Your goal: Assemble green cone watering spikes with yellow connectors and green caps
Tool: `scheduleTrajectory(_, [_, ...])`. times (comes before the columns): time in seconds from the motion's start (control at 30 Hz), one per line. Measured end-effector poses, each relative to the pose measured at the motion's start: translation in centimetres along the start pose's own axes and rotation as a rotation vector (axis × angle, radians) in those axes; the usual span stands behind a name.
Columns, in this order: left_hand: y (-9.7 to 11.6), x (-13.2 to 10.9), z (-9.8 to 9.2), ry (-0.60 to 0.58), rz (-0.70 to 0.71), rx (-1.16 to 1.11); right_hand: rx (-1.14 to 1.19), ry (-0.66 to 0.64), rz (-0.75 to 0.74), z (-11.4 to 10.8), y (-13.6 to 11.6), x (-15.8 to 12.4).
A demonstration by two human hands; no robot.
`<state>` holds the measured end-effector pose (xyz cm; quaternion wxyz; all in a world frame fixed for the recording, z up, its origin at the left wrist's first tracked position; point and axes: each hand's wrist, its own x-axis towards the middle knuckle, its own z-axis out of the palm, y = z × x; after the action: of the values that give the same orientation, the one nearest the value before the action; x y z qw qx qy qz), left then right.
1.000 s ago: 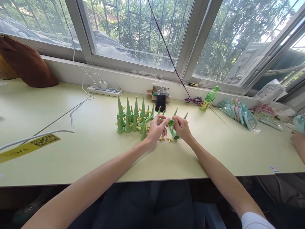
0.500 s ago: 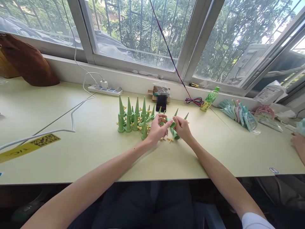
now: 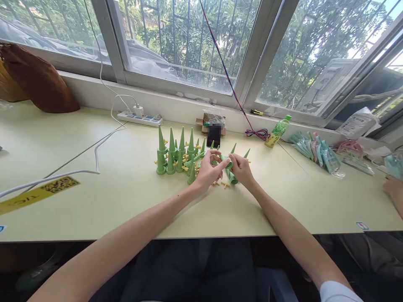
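Between my hands is a green plastic cone (image 3: 229, 164), its open round base turned toward me. My left hand (image 3: 210, 167) is closed around its body, the thumb lying by the rim. My right hand (image 3: 241, 167) pinches at the rim; whatever small piece its fingertips may hold is hidden. Just left, several green cones (image 3: 170, 162) stand upright in rows, some stacked on others, with small yellow T-shaped pieces (image 3: 183, 169) among them. Another cone (image 3: 233, 179) lies on its side below my right hand, and a yellow T-shaped piece (image 3: 225, 184) rests on the table nearby.
Behind the cones stand a small carton and a phone (image 3: 213, 138). A green drink bottle (image 3: 278, 131) and bundled wire (image 3: 257, 134) are at the back. Bagged pastel items (image 3: 317, 151) lie right, near another person's hand (image 3: 393, 188). A power strip (image 3: 140, 119) and white cable lie left.
My hands stay nearly in place around the cone. The view has shifted very slightly. At the far right, the other person's hand and a bagged pastel item have moved a little.
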<state>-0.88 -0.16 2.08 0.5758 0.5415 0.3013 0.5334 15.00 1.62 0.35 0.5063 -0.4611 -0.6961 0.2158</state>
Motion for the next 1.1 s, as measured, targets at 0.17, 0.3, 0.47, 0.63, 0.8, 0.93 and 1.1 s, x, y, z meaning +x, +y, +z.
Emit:
scheduleTrajectory(0.17, [0.16,-0.01,0.06,0.004,-0.014,0.003,0.009,-0.007,0.001,-0.01,0.06,0.01])
scheduleTrajectory(0.3, [0.19,0.02,0.08,0.004,-0.012,0.010,0.011,-0.008,-0.001,0.00,0.06,0.01])
scheduleTrajectory(0.47, [0.16,0.09,0.08,0.000,-0.005,0.016,0.006,-0.003,-0.001,0.03,0.21,0.04])
scheduleTrajectory(0.63, [0.24,0.07,0.07,-0.002,-0.009,0.017,0.024,-0.002,-0.004,0.03,0.38,0.03])
scheduleTrajectory(0.8, [0.29,0.04,0.01,-0.002,-0.009,0.015,0.044,-0.005,0.006,0.09,0.25,0.00])
scheduleTrajectory(0.93, [0.33,0.02,0.01,-0.004,-0.007,0.012,0.038,-0.007,0.013,0.07,0.04,-0.02])
scheduleTrajectory(1.1, [0.17,0.08,-0.02,-0.008,0.004,0.006,0.028,-0.011,0.012,0.03,-0.08,-0.03])
